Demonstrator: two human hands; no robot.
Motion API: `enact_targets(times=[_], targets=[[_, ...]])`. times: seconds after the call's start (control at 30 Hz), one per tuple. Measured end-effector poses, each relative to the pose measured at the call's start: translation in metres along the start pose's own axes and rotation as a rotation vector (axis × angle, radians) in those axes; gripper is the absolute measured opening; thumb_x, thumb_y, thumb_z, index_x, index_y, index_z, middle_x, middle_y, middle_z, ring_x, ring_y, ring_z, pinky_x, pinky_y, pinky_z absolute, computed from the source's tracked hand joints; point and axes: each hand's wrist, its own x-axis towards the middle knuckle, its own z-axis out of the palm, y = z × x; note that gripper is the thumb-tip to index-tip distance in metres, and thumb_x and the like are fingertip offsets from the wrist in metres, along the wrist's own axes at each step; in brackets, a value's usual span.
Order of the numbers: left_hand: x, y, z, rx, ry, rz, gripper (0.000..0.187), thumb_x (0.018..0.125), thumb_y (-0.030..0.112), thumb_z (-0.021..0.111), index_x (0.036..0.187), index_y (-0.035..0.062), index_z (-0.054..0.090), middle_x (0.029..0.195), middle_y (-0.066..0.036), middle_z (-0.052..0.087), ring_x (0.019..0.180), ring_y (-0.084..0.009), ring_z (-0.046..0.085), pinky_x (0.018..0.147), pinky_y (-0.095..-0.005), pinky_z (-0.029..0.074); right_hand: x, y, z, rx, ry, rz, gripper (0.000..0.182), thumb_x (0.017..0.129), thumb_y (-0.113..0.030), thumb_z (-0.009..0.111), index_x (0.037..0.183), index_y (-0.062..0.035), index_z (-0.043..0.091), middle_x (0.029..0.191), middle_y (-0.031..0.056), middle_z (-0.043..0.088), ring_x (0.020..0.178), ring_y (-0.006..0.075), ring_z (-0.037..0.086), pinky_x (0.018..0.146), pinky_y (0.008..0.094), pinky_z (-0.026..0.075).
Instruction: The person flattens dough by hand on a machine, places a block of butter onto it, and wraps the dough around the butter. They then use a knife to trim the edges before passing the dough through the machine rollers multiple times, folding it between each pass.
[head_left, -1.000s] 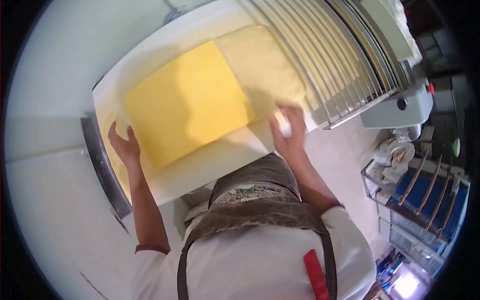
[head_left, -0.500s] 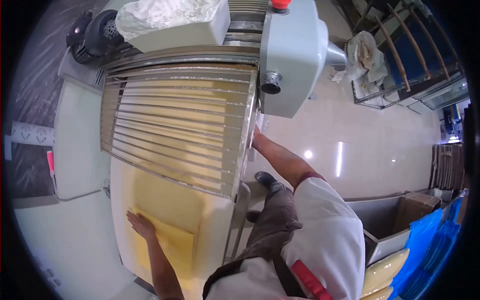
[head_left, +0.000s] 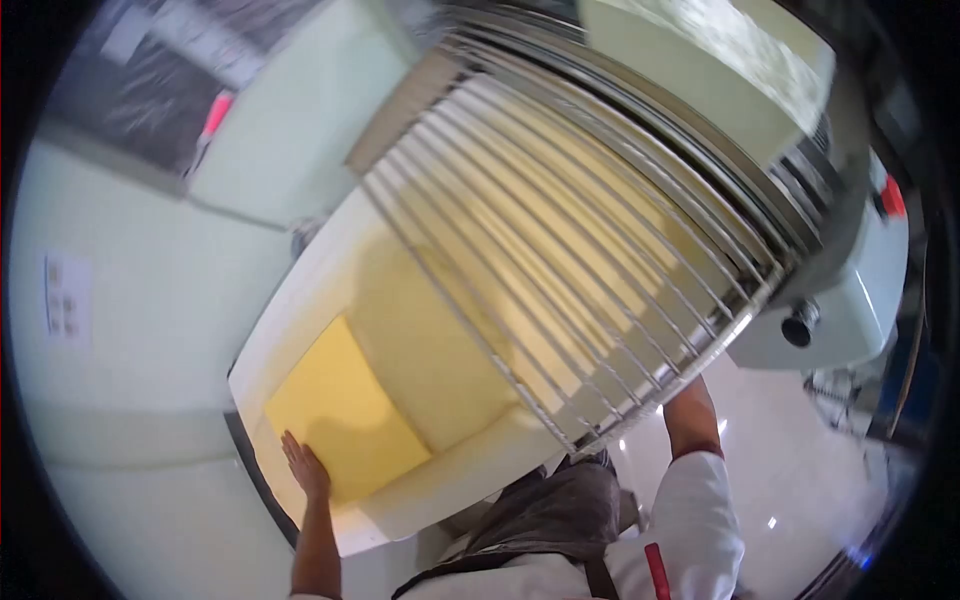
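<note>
- Left hand (head_left: 305,466): one, well out from the barred guard (head_left: 560,240), on its lower-left side; fingers extended and close together, palm down, nothing grasped; laid along the outer edge of the bright sheet, though firm contact cannot be confirmed.
- Right hand: concealed behind the lower-right end of the guard; grip and contents cannot be told. Right forearm (head_left: 692,420) visible just below that end.
- Bright sheet (head_left: 345,415): one, deep yellow, flat, four-sided, straight-edged; lies apart from the guard, to its lower left.
- Paler sheet (head_left: 430,340): dull yellow, flat, between the bright sheet and the guard, adjoining the former; join between the two unclear. Yellow also shows beneath the bars.
- White bed (head_left: 400,520): flat support under both sheets, extending from beneath the guard toward the lower left.
- Guard: metal, many parallel bars, set slantwise over the bed.
- Tub (head_left: 700,95): pale, straight-sided, white matter within, beyond the guard's upper-right side.
- Machine housing (head_left: 850,290): pale grey-blue, right of the guard; fitted with a red button (head_left: 891,197) and a dark knob (head_left: 800,325).
- Pink-handled tool (head_left: 213,118): upper left of the guard, blurred.
- Printed notice (head_left: 68,298): white, far left of the guard, too small to read.
- Apron (head_left: 560,510): dark, worn by the person, below the guard.
- White sleeve (head_left: 700,505): below the guard's lower-right end.
</note>
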Motion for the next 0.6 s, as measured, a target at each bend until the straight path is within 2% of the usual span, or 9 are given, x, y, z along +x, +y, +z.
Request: enact_targets(times=[0.13,0.27,0.33,0.4,0.43,0.5,0.53,0.57,0.6], targets=[[-0.009,-0.103,-0.003,0.036,0.001,-0.345,0.058,0.1,0.041,0.027,0.149,0.0091,0.02,0.154,-0.014,0.02,0.142,-0.0315,0.017,0.113,-0.0513,0.012,-0.019,-0.001,0.002,0.131,-0.058,0.183,0.034,0.089,-0.03,0.052,0.111,-0.0035,0.053,0.086,0.0127,0.056,0.067,0.0209,0.049,0.05,0.0333,0.035],[-0.024,-0.089,-0.022,0.166,0.023,-0.237,0.052,0.098,0.033,0.035,0.143,0.0082,0.035,0.152,-0.01,0.029,0.142,-0.0283,0.021,0.113,-0.0519,0.013,-0.119,-0.001,0.013,0.473,0.01,0.349,0.035,0.091,-0.033,0.051,0.112,-0.0049,0.052,0.08,0.0107,0.056,0.059,0.018,0.048,0.042,0.0315,0.033],[-0.023,-0.074,-0.033,0.304,0.101,-0.153,0.043,0.095,0.025,0.041,0.133,0.0069,0.047,0.143,-0.009,0.044,0.138,-0.0298,0.029,0.112,-0.0528,0.015,-0.203,0.015,0.015,0.702,0.07,0.476,0.035,0.091,-0.034,0.051,0.112,-0.0056,0.052,0.078,0.0096,0.056,0.055,0.0166,0.047,0.038,0.0305,0.032],[-0.021,-0.064,-0.045,0.157,0.418,0.028,0.017,0.09,0.017,0.048,0.096,0.006,0.06,0.106,-0.009,0.063,0.118,-0.0324,0.051,0.101,-0.0513,0.031,-0.272,0.037,-0.009,0.91,0.209,0.624,0.036,0.092,-0.036,0.051,0.112,-0.0064,0.051,0.075,0.0086,0.056,0.051,0.0151,0.046,0.034,0.0296,0.032],[-0.017,-0.073,-0.049,0.076,0.38,0.021,0.019,0.093,0.019,0.045,0.083,0.007,0.057,0.088,-0.012,0.059,0.095,-0.033,0.055,0.085,-0.0493,0.037,-0.287,0.048,-0.038,0.942,0.313,0.653,0.036,0.092,-0.037,0.05,0.112,-0.0067,0.051,0.074,0.0081,0.056,0.049,0.0144,0.046,0.032,0.0292,0.031],[-0.011,-0.105,-0.019,-0.109,0.545,0.12,0.033,0.099,0.025,0.036,0.081,0.0056,0.055,0.077,-0.015,0.054,0.075,-0.0361,0.052,0.069,-0.0489,0.039,-0.277,0.017,-0.119,0.892,0.499,0.637,0.037,0.09,-0.032,0.043,0.093,0.0023,0.056,0.067,0.0107,0.052,0.063,0.0234,0.053,0.048,0.0456,0.042],[-0.012,-0.101,-0.019,-0.255,0.573,0.123,0.031,0.099,0.024,0.037,0.081,0.0044,0.054,0.076,-0.015,0.054,0.074,-0.0371,0.052,0.066,-0.0474,0.04,-0.241,0.017,-0.142,0.839,0.461,0.44,0.036,0.088,-0.033,0.044,0.088,0.0015,0.055,0.063,0.0076,0.047,0.061,0.0222,0.05,0.048,0.0438,0.04],[-0.014,-0.099,-0.031,-0.506,0.342,0.009,0.028,0.099,0.023,0.04,0.082,0.0037,0.052,0.078,-0.016,0.056,0.071,-0.035,0.054,0.064,-0.045,0.042,-0.204,0.009,-0.17,0.782,0.429,0.248,0.036,0.087,-0.034,0.045,0.084,0.0007,0.054,0.06,0.0044,0.042,0.058,0.021,0.047,0.047,0.0419,0.039],[-0.015,-0.087,-0.05,-0.687,0.139,-0.264,0.026,0.098,0.023,0.044,0.083,0.0036,0.05,0.081,-0.016,0.06,0.068,-0.0325,0.057,0.065,-0.0419,0.046,-0.199,-0.083,-0.223,0.655,0.48,0.056,0.042,0.086,-0.042,0.048,0.073,-0.0014,0.051,0.058,0.0037,0.041,0.055,0.0187,0.043,0.047,0.0357,0.036]])
